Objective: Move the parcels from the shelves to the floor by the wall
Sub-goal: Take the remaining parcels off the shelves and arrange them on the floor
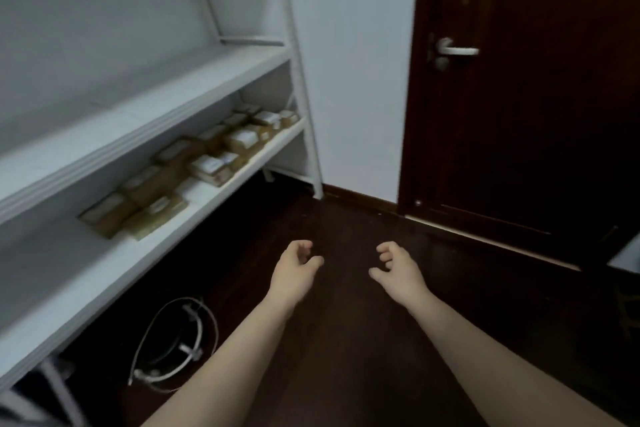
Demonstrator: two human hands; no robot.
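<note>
This looked like a small storeroom inside a home or office. A white shelving unit stood against a pale wall, one shelf carrying rows of labelled brown parcels. Dark wooden floor ran to a dark wooden door with a metal lever handle.

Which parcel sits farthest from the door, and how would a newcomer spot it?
Find the white shelf unit on the left, then its lower shelf, where brown parcels lie in a row. The farthest parcel ends that row at the end away from the door: flat, pale label on top, set further back than its neighbour at the shelf's front edge.
</note>
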